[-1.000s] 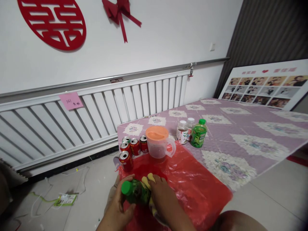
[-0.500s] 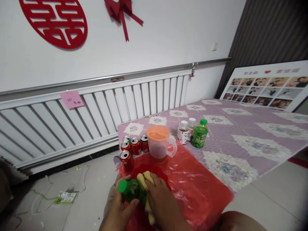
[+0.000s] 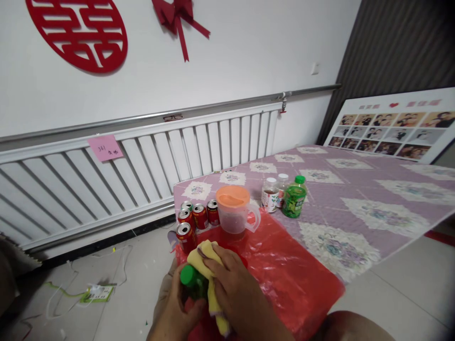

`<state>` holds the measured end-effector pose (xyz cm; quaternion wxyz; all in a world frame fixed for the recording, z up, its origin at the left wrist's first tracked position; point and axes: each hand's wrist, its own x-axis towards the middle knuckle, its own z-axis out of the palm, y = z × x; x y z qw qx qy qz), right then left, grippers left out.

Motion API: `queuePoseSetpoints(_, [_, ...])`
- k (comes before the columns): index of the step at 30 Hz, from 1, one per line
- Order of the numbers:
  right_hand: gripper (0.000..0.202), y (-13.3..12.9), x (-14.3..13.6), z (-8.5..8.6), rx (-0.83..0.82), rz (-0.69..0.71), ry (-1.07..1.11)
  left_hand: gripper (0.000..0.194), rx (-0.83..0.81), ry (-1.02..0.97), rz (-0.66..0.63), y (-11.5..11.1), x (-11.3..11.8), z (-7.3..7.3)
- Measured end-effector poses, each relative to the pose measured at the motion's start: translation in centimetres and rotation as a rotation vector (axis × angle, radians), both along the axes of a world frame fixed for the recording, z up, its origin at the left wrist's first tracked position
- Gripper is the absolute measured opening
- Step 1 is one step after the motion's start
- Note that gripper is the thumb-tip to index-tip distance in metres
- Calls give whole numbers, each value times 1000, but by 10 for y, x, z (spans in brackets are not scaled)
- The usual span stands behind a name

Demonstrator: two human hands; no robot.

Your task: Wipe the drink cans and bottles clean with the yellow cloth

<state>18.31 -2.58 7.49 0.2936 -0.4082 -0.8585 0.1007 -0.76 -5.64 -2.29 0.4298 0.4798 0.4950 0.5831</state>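
Note:
My left hand [image 3: 177, 300] is wrapped round a green bottle [image 3: 195, 283] with a green cap, near the table's front edge. My right hand [image 3: 234, 284] grips a yellow cloth [image 3: 212, 289] and presses it against the bottle's right side. Most of the bottle's body is hidden by the cloth and fingers. Beneath both hands lies a red plastic sheet [image 3: 280, 265]. Just beyond them stands a clear plastic pitcher [image 3: 232, 219] with an orange lid [image 3: 233, 197]. Several opened red drink cans [image 3: 186, 237] are grouped to its left.
Right of the pitcher stand two white-capped bottles [image 3: 269, 199] and another green bottle [image 3: 294, 201]. A floral tablecloth [image 3: 341, 241] covers the table. Behind it runs a white radiator [image 3: 220, 147]. A power strip [image 3: 97, 293] with cords lies on the floor at left.
My right hand and the cloth have moved up and slightly left, toward the bottle's cap. The bottle has shifted a little to the right and tilts less to the left.

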Motion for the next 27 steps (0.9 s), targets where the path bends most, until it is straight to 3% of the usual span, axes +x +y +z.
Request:
queuePoseSetpoints(5, [52,18,8,-30,-359,-59,-85,70,27,-72,-84,1,-2,0])
queuePoseSetpoints(8, [49,23,14,-43,-456,-123,-162,70,40,-31,-78,4,-3,4])
queuePoseSetpoints(13, [39,20,15,-39,-473,-187,-264,63,30,44,-21,9,-6,8])
queuePoseSetpoints(20, [54,4,5,-24,-297,-127,-67,71,-23,78,86,8,-4,5])
queuePoseSetpoints(24, [55,2,12,-38,-340,-134,-136,64,-51,23,132,14,1,11])
queuePoseSetpoints(27, [69,4,27,-54,-354,-129,-210,72,-78,-31,158,18,4,18])
